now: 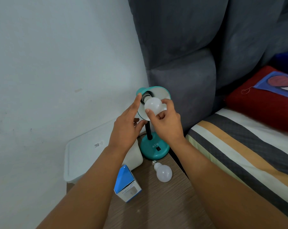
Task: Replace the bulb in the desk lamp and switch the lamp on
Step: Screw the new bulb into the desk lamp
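A pale, scuffed wall (49,63) fills the left side. Against it stands a grey padded headboard (181,47) — beside it a bed with a striped sheet (239,146) and a red pillow (263,100). The wood-grain counter (164,204) sits low — daylight soft.

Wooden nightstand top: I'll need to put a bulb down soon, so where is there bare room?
Bare wood lies on the brown wooden nightstand top nearest the camera, between the blue-and-white bulb box and the bed-side edge. The far end is crowded: the loose white bulb, teal lamp base and white plastic tub sit close together.
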A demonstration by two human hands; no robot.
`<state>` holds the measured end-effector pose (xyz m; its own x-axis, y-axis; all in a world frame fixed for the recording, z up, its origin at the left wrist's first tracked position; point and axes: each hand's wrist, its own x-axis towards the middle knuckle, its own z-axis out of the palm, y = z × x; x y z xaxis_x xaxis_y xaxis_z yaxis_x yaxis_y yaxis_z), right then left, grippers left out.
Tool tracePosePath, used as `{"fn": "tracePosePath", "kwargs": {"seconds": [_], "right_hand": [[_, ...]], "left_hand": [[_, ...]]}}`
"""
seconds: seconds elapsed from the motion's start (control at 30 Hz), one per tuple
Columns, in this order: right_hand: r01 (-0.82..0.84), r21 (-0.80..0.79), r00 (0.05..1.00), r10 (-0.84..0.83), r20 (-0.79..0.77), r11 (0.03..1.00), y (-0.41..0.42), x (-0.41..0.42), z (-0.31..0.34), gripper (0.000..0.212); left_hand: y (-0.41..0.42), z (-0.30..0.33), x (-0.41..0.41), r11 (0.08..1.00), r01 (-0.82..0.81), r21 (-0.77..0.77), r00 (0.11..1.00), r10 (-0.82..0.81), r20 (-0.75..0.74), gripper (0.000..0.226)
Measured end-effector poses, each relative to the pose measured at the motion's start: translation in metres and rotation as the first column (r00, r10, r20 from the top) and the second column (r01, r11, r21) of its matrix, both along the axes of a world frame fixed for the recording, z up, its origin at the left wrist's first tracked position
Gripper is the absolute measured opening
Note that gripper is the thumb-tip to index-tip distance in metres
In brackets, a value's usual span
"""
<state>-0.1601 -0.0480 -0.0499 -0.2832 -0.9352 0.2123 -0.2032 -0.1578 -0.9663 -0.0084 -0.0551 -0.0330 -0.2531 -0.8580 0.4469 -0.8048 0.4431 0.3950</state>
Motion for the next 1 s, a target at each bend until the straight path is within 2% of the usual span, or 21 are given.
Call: {"fn": "tracePosePath", "kwargs": {"seconds": [0.17,0.33,0.53,0.7,0.9,1.0], "right_hand": [[-0.004,0.035,1.0,0.003,0.029,0.999,0.0018,0.0001,0.0015,0.074],[0.014,0.014,1.0,-0.013,-0.002,1.0,-0.0008,0.0003,-0.0002,0.056],[0.012,0.034,0.999,-0.014,0.046,0.999,-0.0006,0.0012,-0.0002,0.072],[0.029,0.02,1.0,-0.029,0.006,0.999,-0.0033,-0.0001,-0.0009,0.054],[0.01,0.019,1.0,-0.01,0.013,1.0,0.0003,0.0017,-0.0035,0.073],[0.006,-0.014,1.0,-0.007,-0.019,1.0,-0.001,0.0008,-0.0057,0.062]], "left_hand": [[0.0001,0.0003,-0.0012,1.0,-0.002,-0.009,1.0,0.002,0.014,0.097],[0.0013,-0.0002,-0.0004,1.0,0.009,-0.011,1.0,-0.009,-0.004,0.098],[0.0001,0.0002,-0.0009,1.0,0.02,-0.016,1.0,-0.02,0.002,0.096],[-0.0001,-0.0006,-0.0012,1.0,0.013,-0.013,1.0,-0.013,-0.002,0.098],[0.0007,-0.0022,-0.0034,1.0,0.007,-0.007,1.0,-0.007,-0.007,0.094],[0.0003,-0.0031,-0.0021,1.0,0.004,-0.016,1.0,-0.004,0.0,0.093]]}}
